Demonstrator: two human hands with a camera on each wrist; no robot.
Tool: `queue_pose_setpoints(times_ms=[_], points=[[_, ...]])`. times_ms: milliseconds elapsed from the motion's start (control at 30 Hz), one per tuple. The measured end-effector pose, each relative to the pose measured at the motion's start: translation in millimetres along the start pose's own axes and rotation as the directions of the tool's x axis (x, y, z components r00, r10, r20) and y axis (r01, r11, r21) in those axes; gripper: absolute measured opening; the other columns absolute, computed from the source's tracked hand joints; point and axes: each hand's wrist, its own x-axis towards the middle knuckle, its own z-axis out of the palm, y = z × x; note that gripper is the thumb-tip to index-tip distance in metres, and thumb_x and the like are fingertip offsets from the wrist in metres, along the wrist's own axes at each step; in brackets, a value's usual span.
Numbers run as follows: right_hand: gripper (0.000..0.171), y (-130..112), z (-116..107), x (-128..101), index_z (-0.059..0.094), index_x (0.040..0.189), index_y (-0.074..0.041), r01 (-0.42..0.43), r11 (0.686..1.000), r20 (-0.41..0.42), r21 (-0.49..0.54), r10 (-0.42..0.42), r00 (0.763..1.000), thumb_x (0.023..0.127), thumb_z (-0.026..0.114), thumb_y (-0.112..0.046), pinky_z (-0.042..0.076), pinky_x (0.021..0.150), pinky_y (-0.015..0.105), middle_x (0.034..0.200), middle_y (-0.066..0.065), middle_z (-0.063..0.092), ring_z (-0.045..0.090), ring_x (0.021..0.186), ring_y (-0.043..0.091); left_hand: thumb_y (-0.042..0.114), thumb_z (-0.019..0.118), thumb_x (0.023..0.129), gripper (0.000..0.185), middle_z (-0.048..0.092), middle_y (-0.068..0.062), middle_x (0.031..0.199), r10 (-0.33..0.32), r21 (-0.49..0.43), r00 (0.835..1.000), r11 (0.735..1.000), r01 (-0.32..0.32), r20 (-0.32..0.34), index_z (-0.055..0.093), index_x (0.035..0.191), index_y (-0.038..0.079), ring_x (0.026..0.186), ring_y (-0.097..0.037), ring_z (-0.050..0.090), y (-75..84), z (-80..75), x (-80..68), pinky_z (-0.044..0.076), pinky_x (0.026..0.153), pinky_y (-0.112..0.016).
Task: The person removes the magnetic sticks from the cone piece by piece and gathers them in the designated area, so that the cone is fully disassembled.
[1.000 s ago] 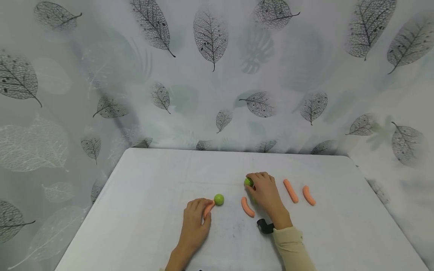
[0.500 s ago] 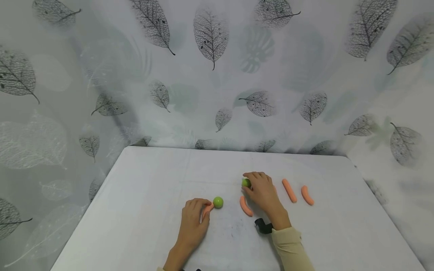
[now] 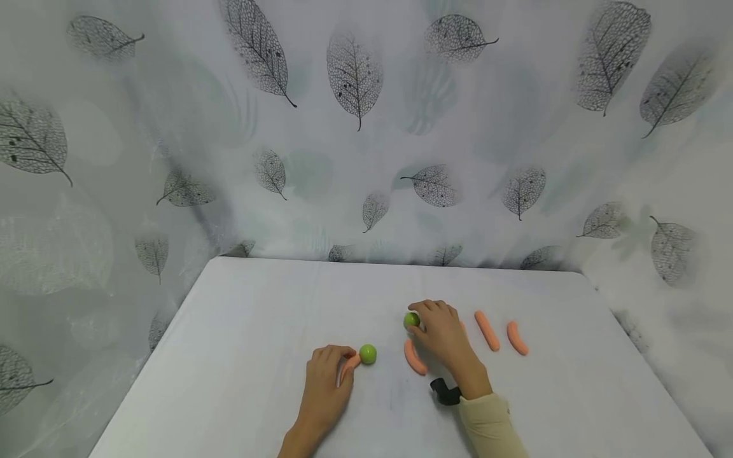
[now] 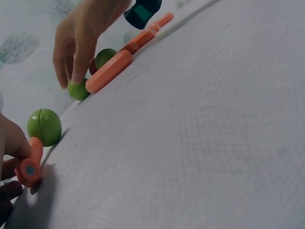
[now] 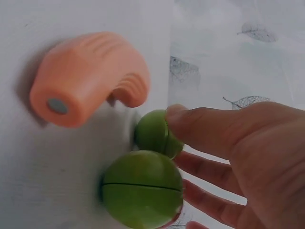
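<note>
My left hand (image 3: 328,385) pinches a curved orange piece (image 3: 350,366) between thumb and fingers. In the left wrist view that piece (image 4: 28,171) has a grey disc in its end, and a green ball (image 4: 44,127) sits against its far end. Farther right, my right hand (image 3: 442,331) holds another green ball (image 3: 411,319) between thumb and fingertips. The right wrist view shows a nearer green ball (image 5: 143,191) with a seam, beside the held ball (image 5: 152,133); the head view hides it under the hand. A ribbed, curved orange piece (image 5: 90,78) lies beside them.
Right of my right hand lie a straight orange rod (image 3: 487,331) and a curved orange piece (image 3: 517,338). A bit of orange (image 3: 462,327) peeks out behind that hand. A black device (image 3: 445,392) is at the right wrist. Leaf-patterned cloth rises behind the white table (image 3: 275,305).
My right hand has shifted slightly left with its green ball, closer to the other ball. The left hand keeps its place on the orange piece. The head view has tilted a little upward.
</note>
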Motion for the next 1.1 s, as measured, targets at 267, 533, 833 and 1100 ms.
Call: queue_pose_setpoints(times_ms=[267, 533, 833, 1100], points=[[0.033, -17.1, -3.5, -2.7, 0.072, 0.122, -0.010, 0.113, 0.983, -0.062, 0.145, -0.105, 0.992, 0.090, 0.080, -0.013, 0.052, 0.098, 0.057, 0.123, 0.010, 0.073, 0.066, 0.117, 0.037, 0.013, 0.080, 0.084, 0.026, 0.067, 0.008, 0.094, 0.039, 0.085, 0.999, 0.996, -0.037, -0.023, 0.077, 0.110, 0.016, 0.092, -0.010, 0.053, 0.0, 2.3, -6.8, 0.038, 0.079, -0.031], [0.032, -33.1, -1.9, -5.6, 0.070, 0.127, -0.014, 0.094, 0.934, 0.040, 0.344, -0.114, 0.993, 0.095, 0.075, -0.013, 0.055, 0.100, 0.046, 0.127, 0.000, 0.071, 0.065, 0.119, 0.024, 0.021, 0.082, 0.086, 0.012, 0.064, 0.010, 0.088, 0.043, 0.128, 0.998, 0.991, -0.037, -0.044, 0.077, 0.097, 0.022, 0.087, -0.008, 0.049, 3.2, 2.0, -5.6, 0.034, 0.077, -0.031], [0.030, -53.3, 13.2, -9.0, 0.067, 0.129, -0.012, 0.103, 0.869, 0.247, 0.483, -0.248, 0.937, 0.100, 0.069, -0.014, 0.058, 0.096, 0.039, 0.127, 0.005, 0.071, 0.068, 0.112, 0.022, 0.021, 0.084, 0.084, 0.013, 0.063, 0.014, 0.089, 0.003, 0.139, 0.999, 0.990, 0.003, -0.038, 0.074, 0.093, 0.024, 0.088, -0.007, 0.051, 2.9, 1.0, -6.8, 0.035, 0.079, -0.033], [0.030, -60.3, 17.7, -8.7, 0.068, 0.128, -0.010, 0.092, 0.861, 0.354, 0.500, -0.300, 0.886, 0.099, 0.071, -0.016, 0.057, 0.092, 0.031, 0.124, 0.004, 0.072, 0.067, 0.106, 0.015, 0.023, 0.086, 0.081, 0.018, 0.063, 0.013, 0.090, -0.008, 0.133, 0.999, 0.991, 0.013, -0.036, 0.073, 0.094, 0.023, 0.091, -0.008, 0.051, 0.0, 0.6, -5.5, 0.035, 0.081, -0.033]])
